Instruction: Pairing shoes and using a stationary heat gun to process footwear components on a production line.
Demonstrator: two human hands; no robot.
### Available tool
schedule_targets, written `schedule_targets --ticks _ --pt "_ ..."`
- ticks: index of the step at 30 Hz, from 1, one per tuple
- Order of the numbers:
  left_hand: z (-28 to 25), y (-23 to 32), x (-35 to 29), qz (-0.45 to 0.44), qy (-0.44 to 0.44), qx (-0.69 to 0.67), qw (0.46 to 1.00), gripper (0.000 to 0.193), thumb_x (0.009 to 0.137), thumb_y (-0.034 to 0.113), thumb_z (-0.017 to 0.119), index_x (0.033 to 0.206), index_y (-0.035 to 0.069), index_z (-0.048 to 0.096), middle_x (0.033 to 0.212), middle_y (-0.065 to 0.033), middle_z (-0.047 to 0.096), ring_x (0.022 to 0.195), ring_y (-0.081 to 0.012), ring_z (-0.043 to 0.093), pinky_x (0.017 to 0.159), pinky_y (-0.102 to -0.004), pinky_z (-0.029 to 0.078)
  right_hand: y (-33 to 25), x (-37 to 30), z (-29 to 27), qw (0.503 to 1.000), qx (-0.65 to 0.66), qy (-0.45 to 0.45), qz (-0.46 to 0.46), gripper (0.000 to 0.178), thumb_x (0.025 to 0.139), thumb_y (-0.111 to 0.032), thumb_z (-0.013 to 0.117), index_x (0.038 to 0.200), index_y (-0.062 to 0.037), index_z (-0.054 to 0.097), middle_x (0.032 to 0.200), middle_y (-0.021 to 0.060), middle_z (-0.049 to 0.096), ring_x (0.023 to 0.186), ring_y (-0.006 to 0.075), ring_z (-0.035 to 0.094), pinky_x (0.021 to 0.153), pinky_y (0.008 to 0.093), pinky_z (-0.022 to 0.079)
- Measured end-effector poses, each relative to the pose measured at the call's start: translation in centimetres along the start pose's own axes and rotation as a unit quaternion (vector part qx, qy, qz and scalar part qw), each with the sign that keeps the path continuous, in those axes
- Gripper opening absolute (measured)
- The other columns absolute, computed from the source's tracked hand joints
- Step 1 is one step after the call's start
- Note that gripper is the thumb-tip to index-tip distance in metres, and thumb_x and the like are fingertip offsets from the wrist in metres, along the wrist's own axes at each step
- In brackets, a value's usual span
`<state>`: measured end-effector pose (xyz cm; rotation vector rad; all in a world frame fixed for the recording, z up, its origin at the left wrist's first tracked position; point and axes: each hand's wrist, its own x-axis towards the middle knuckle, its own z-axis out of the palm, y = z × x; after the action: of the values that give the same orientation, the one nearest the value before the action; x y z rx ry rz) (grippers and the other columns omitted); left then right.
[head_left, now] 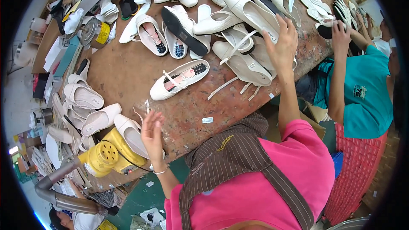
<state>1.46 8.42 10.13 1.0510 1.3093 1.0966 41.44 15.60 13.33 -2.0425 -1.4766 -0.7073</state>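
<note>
My right hand reaches over the pile of cream shoes with its fingers apart. It is at the heel end of a cream slip-on shoe; whether it touches the shoe I cannot tell. My left hand is raised at the near edge of the table, fingers loosely extended and nothing seen in them. Beside it a cream shoe leans on a yellow machine. Between my hands a single white strapped shoe lies on its sole, with a dark studded pad and pink print inside.
More cream shoes line the left side of the table. At the back left stands a yellow-labelled can. A grey pipe runs from the yellow machine. To the right, a person in a teal shirt handles shoes.
</note>
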Motion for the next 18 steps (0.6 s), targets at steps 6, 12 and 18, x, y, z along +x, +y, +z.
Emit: schedule_targets --ticks 6,12,18 --pt "0.4 -1.0 -1.9 -0.012 -0.048 0.041 0.998 0.036 0.09 0.006 0.052 0.124 -0.002 0.047 0.11 -0.0141 0.06 0.097 -0.0193 0.059 0.087 -0.0306 0.046 5.1 -1.1 3.2 0.92 0.321 -0.186 0.125 0.061 0.08 -0.033 0.066 0.129 -0.0026 0.043 0.126 0.0232 0.049 0.119 0.0317 0.047 0.1 0.0366 0.035" --pt "2.4 -0.6 -1.7 -0.043 -0.047 -0.016 0.998 0.035 0.092 0.011 0.049 0.125 0.0 0.047 0.113 -0.0148 0.058 0.094 -0.0184 0.06 0.083 -0.0299 0.048 2.2 -1.3 1.7 0.918 0.312 -0.127 0.21 0.023 0.08 -0.004 0.058 0.103 0.001 0.061 0.079 0.0058 0.063 0.073 0.0082 0.053 0.069 0.0236 0.043" --pt "5.1 0.1 -2.3 -0.012 -0.181 -0.278 0.943 0.071 0.087 0.039 0.058 0.139 0.002 0.027 0.127 -0.0172 0.048 0.107 -0.0274 0.055 0.088 -0.0375 0.048 -11.0 -5.1 -4.8 0.823 0.508 -0.246 0.063 0.011 0.081 -0.005 0.056 0.09 0.0013 0.059 0.076 0.0033 0.056 0.067 0.01 0.049 0.063 0.0245 0.041"
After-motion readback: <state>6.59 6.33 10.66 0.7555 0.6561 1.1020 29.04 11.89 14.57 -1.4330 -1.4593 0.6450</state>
